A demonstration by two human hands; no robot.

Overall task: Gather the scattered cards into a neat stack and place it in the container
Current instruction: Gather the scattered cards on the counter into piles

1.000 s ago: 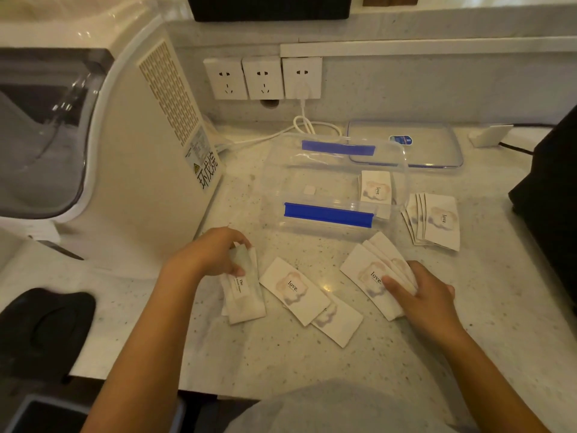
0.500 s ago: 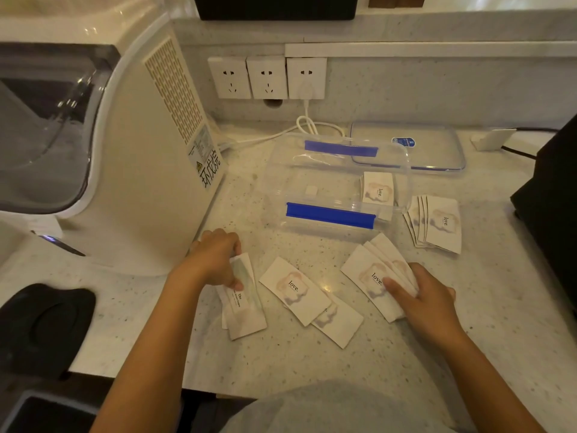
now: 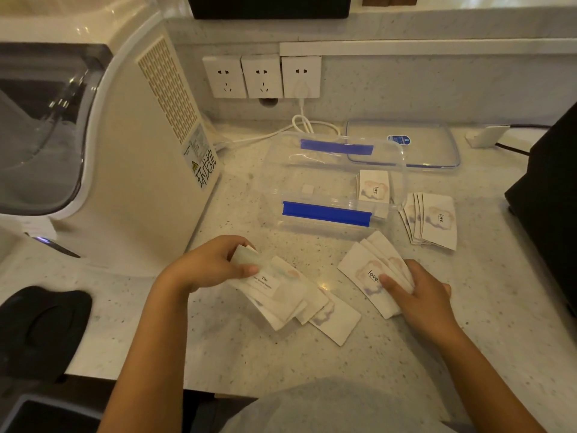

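White cards printed "love" lie in groups on the speckled counter. My left hand (image 3: 212, 264) grips a bundle of cards (image 3: 281, 292) at its upper end, lying over the middle cards (image 3: 335, 320). My right hand (image 3: 418, 292) presses flat on a fanned group of cards (image 3: 365, 270). A further fan of cards (image 3: 434, 221) sits to the right of the clear container (image 3: 281, 170) with blue clips. One card (image 3: 373, 185) lies inside the container at its right end.
The container's clear lid (image 3: 406, 142) lies behind it. A large white appliance (image 3: 131, 151) stands at the left, wall sockets (image 3: 262, 76) and a white cable (image 3: 299, 123) at the back, and a black object (image 3: 552, 189) at the right edge.
My left hand has slid its bundle of cards to the right, onto the two cards in the middle. My right hand has stayed on its fanned group.
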